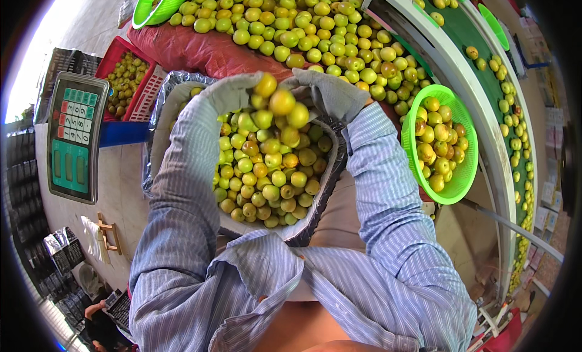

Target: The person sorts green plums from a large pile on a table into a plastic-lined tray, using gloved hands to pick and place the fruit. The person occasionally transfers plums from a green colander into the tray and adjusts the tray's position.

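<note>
Both of my hands wear grey gloves. My left hand (234,92) and my right hand (329,90) are cupped side by side over a lined crate (338,161) that holds many green-yellow jujubes (268,184). A clump of jujubes (282,102), slightly blurred, lies between and just below the palms and seems to be dropping from them. Past my hands, a large heap of the same fruit (313,29) lies on red sacking (204,52). The fingers are partly hidden by fruit, so whether either hand still holds any is unclear.
At the right stand a green plastic basket of browner jujubes (473,147) and a curved conveyor (489,97) carrying fruit. A red crate (148,88) and a weighing scale's keypad panel (72,138) are at the left. Another green basket (175,11) sits at the heap's edge. A person (102,327) is at the lower left.
</note>
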Available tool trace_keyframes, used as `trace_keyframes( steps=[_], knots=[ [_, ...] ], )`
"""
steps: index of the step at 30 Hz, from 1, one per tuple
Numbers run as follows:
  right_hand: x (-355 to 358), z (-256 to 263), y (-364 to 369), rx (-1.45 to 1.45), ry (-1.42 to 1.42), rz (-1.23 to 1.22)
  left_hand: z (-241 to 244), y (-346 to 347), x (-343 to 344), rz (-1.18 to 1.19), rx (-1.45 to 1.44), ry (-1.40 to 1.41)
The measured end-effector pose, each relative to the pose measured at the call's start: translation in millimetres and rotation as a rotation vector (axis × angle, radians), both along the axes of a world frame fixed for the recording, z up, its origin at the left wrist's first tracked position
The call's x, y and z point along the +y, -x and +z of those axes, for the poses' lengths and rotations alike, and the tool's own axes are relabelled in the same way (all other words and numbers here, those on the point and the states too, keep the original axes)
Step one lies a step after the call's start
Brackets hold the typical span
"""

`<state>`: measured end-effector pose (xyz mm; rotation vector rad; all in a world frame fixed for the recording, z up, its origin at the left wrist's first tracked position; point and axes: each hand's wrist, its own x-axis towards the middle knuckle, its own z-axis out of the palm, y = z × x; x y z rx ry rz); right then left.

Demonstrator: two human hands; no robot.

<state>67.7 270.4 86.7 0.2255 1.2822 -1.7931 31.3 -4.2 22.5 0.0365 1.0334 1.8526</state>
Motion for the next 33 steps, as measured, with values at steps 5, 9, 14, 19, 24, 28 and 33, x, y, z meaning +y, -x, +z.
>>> trace_keyframes(
  steps=[5, 9, 14, 19, 24, 28, 33],
  knots=[
    [68.4, -28.7, 45.3, 0.851, -1.012, 0.051, 6.7, 9.1, -0.9, 0.152, 0.121, -0.024],
    [95.4, -9.6, 39.7, 0.507, -1.581, 0.113, 2.5, 43.7, 15.9, 0.425, 0.526, 0.299],
    [126.6, -78.3, 52.8, 0.373, -1.473, 0.303, -40.9, 85.5, 44.0, 0.198, 0.941, 0.830],
    [123.7, -86.5, 59.9, 0.432, -1.326, 0.252, -54.8, 96.7, 57.6, -0.005, 1.159, 0.817],
    [53.4, -29.2, 48.2, 0.010, -0.893, -0.311, -135.1, 104.8, 68.3, 0.190, 0.121, 0.121],
    [44.9, -31.9, 44.6, 0.269, -0.782, -0.166, -85.8, 90.0, 72.0, 0.032, 0.745, 0.509],
    [31.8, -28.7, 47.1, 0.476, -0.588, -0.110, -73.3, 77.9, 64.5, 0.069, 0.639, 0.434]
  ],
)
